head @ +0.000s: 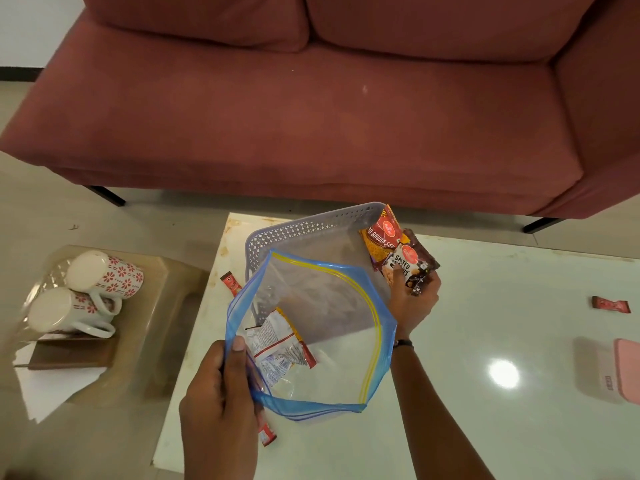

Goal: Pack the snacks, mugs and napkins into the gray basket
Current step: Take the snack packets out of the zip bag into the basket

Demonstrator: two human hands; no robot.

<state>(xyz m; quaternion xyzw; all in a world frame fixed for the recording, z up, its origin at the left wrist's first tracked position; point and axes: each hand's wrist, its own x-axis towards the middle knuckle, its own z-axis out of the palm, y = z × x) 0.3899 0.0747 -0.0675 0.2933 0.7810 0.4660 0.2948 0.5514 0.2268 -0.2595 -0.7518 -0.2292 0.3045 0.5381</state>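
Left grip point(221, 393) on open zip bag point(346, 407), one snack packet point(277, 344) inside.

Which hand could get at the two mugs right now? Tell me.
Probably neither. The left hand is nearer but holds the zip bag open; the right hand grips snack packets. The mugs themselves lie unobstructed on the side table.
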